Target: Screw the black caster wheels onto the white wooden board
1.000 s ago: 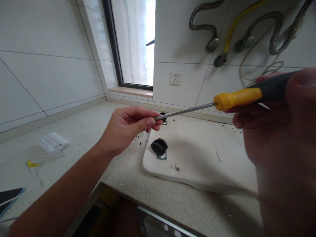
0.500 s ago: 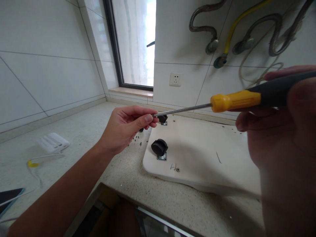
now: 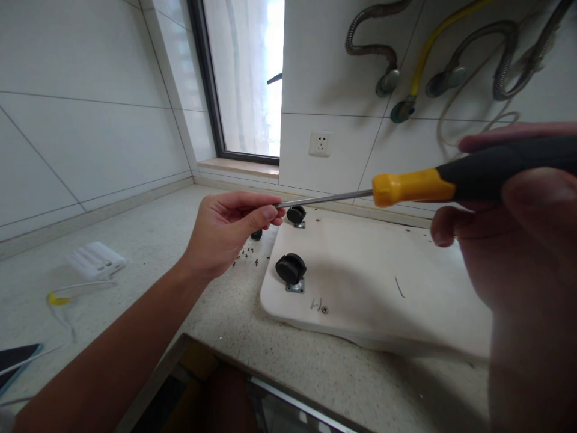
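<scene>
At the right edge of the frame we see the right hand (image 3: 491,246), its grip clamped around the handle of a yellow-and-black screwdriver with a slim steel shaft (image 3: 412,187). The tool points leftward, nearly level, to the middle of the frame, where the left hand (image 3: 225,231) has thumb and fingers pinched together on its tip; we cannot tell whether a screw sits there. Below, on the speckled pale stone bench (image 3: 252,343), lies a white round-cornered board (image 3: 356,252), right of centre. We find a black twin-wheel castor on a metal plate (image 3: 291,269) on its near left corner, then small dark screw-like bits (image 3: 246,251) just beside the board, and a matching black castor (image 3: 296,214) farther back.
</scene>
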Demonstrator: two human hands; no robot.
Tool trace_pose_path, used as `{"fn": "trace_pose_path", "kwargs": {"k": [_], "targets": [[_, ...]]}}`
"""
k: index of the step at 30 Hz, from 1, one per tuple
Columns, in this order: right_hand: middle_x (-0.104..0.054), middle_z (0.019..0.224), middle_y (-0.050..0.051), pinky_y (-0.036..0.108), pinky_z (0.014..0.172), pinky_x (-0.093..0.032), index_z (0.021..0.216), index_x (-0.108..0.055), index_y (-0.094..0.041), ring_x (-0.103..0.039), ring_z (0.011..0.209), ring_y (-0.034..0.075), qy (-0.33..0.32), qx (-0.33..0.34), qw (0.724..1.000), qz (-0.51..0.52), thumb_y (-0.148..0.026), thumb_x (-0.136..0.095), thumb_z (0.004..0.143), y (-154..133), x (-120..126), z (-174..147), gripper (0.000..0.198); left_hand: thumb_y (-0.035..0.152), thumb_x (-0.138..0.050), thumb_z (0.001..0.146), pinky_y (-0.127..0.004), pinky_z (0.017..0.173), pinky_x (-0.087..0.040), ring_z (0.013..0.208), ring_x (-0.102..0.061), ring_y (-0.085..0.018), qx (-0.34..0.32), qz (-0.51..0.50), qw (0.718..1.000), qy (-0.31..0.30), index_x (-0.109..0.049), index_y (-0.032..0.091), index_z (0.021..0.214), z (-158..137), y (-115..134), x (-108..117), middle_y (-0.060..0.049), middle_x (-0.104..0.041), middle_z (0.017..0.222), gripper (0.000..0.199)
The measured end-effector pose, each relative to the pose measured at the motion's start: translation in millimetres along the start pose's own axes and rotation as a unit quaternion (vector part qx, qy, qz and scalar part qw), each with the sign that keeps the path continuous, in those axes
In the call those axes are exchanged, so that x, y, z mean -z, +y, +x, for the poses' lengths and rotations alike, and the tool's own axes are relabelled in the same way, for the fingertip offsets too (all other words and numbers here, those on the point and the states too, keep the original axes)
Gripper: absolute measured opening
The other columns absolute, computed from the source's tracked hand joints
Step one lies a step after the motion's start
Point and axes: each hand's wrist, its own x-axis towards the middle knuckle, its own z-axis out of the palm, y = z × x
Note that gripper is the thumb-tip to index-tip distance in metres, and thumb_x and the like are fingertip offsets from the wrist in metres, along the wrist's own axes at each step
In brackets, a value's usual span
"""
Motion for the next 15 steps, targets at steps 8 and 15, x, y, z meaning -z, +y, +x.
{"fn": "trace_pose_path", "kwargs": {"k": [8, 15], "targets": [[-0.076, 0.095, 0.003, 0.024, 0.033, -0.053, 0.092, -0.086, -0.025, -0.068, 0.062, 0.015, 0.066, -0.047, 0.997, 0.002, -0.018, -0.08, 0.074, -3.6, -12.0, -0.2, 0.021, 0.027, -0.093, 0.083, -0.028, 0.084, -0.068, 0.089, -0.082, -0.017, -0.01, -0.027, 1.0, -0.011, -0.088, 0.03, 0.103, -1.1, 1.8, -2.2, -0.001, -0.086, 0.094, 0.021], [-0.072, 0.093, 0.004, 0.024, 0.034, -0.05, 0.098, -0.086, -0.022, -0.068, 0.068, 0.016, 0.076, -0.018, 0.997, 0.012, -0.02, -0.076, 0.085, 1.3, -4.6, -1.0, 0.016, 0.031, -0.091, 0.086, -0.041, 0.103, -0.063, 0.12, -0.077, -0.026, 0.002, 0.077, 0.989, -0.125, -0.079, 0.029, 0.132, 1.9, -3.2, 5.3, -0.008, -0.082, 0.129, 0.048]]}}
